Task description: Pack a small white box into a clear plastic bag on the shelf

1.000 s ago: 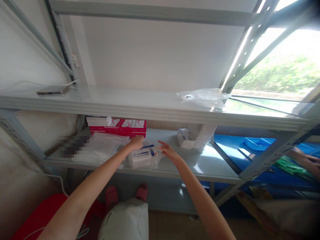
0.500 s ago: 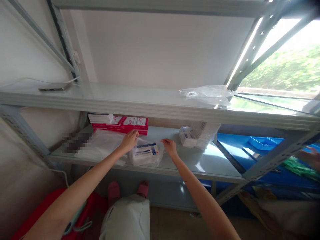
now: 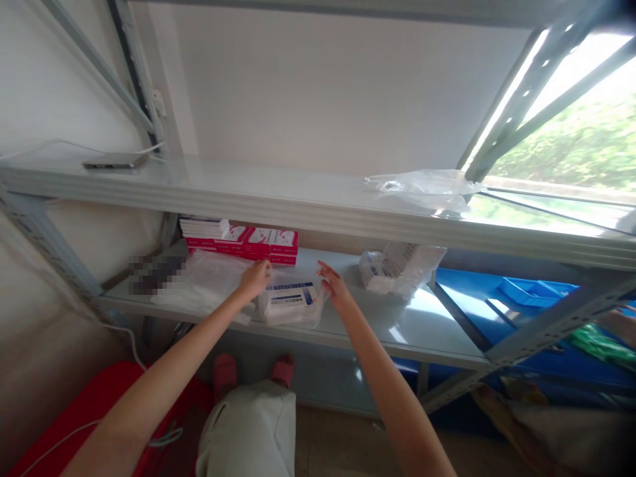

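A clear plastic bag (image 3: 318, 317) lies on the lower shelf with white and blue boxes (image 3: 292, 296) inside. My left hand (image 3: 256, 278) is closed in a pinch on the bag's upper left edge. At the bag's right side is my right hand (image 3: 334, 283), its index finger stretched out and fingers apart. The bag's right edge comes up to the fingers of that hand; whether they touch is hard to make out. Left of the bag, flat clear plastic bags (image 3: 211, 275) lie under and beside my left wrist.
Red and white boxes (image 3: 271, 246) are stacked behind, with white booklets (image 3: 201, 228) on their left. Another bag of boxes (image 3: 397, 268) sits to the right. The upper shelf (image 3: 278, 189) overhangs, holding a crumpled plastic bag (image 3: 422, 184). At far right, another person's hand (image 3: 619, 324) is near green material.
The fingers of my right hand have spread from a pinch at the bag's right edge. My left hand stays on its edge. The view has shifted slightly.
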A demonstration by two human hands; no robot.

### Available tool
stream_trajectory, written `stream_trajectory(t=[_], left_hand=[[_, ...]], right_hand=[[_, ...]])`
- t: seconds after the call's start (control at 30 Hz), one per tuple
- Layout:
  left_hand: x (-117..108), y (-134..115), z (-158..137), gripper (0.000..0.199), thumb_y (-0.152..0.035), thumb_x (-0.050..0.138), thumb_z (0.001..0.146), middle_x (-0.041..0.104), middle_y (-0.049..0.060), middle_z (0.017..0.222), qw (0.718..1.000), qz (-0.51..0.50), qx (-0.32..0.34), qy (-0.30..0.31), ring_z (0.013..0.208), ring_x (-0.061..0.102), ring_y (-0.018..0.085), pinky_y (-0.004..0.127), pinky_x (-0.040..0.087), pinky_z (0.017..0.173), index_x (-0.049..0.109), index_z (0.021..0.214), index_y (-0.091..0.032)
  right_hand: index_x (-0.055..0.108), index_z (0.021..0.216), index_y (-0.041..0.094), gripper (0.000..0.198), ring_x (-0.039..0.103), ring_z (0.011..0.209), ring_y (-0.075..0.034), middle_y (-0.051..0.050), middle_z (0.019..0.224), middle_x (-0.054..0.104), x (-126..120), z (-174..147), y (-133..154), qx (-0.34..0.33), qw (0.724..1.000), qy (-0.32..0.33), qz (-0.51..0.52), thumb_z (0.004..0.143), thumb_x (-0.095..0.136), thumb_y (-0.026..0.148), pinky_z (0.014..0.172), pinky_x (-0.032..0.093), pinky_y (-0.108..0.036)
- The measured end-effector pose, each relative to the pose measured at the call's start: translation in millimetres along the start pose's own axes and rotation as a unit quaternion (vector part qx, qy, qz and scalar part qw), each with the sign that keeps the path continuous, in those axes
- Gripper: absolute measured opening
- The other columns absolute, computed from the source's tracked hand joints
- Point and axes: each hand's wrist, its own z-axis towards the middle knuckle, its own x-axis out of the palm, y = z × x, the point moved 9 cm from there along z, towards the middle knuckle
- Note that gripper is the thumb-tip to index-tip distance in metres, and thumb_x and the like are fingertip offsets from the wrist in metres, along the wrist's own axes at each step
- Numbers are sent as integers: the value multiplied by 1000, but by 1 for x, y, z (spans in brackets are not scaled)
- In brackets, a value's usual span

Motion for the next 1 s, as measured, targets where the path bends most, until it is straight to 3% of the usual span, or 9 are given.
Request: stream_trajectory(t=[0.1,0.2,0.3,0.4,0.47,0.57,0.77,0.87,1.0], left_hand=[[-24,12,-33,35,-8,50,75,60,7,102,998,-18,57,-28,89,59,17,28,45,81,53,109,-19],[-28,36,-63,27,-12,52,76,61,7,96,1000,20,24,4,84,60,19,30,44,78,55,102,-18],[-15,53,-83,5,-23,53,79,63,4,79,997,7,-31,72,78,60,20,30,43,74,57,78,-19],[-7,39,-91,19,-37,56,78,62,2,73,982,-154,-7,110,76,60,20,29,44,73,55,71,-19],[-12,22,-91,26,-44,57,77,63,2,77,947,-297,20,121,79,61,19,29,45,75,55,74,-19],[-33,2,-86,31,-49,57,79,66,4,82,894,-432,29,115,84,62,19,30,46,80,56,79,-18],[-77,-13,-52,28,-44,63,76,68,4,85,884,-464,49,13,90,63,20,34,45,88,60,80,-16],[-79,-11,-37,25,-37,61,78,67,9,108,860,-505,42,-50,111,58,22,37,42,97,60,93,-17],[-69,-27,-28,22,-28,57,81,61,12,124,802,-592,65,-43,122,52,23,41,35,105,57,100,-17]], right_hand=[[59,121,24,61,59,70,-13,-1,84,69,-22,-24,8,-19,999,39,-16,64,72,41,63,44,-26],[60,121,22,66,63,75,-20,-1,76,70,-43,-45,1,-5,991,79,-104,59,78,38,73,47,-34],[73,94,21,40,63,71,-23,-4,72,71,-53,-56,-6,17,977,100,-185,60,76,42,73,47,-39],[74,70,21,26,62,73,-24,-6,73,71,-47,-59,4,22,970,125,-205,61,76,45,75,46,-40],[73,71,21,27,61,78,-24,-7,77,71,-42,-57,20,19,979,115,-167,63,75,47,78,45,-38],[73,84,24,32,59,97,-24,-7,105,69,-36,-47,40,30,996,67,-57,66,71,52,84,44,-38],[71,94,32,35,44,126,-27,-1,133,55,-9,-29,57,14,999,26,26,62,75,45,93,40,-39],[67,108,36,44,40,130,-26,0,137,51,3,-31,61,-39,997,29,55,66,73,44,97,38,-40],[49,132,37,69,47,125,-23,-2,129,58,16,-39,59,-79,993,43,73,67,73,42,102,35,-39]])
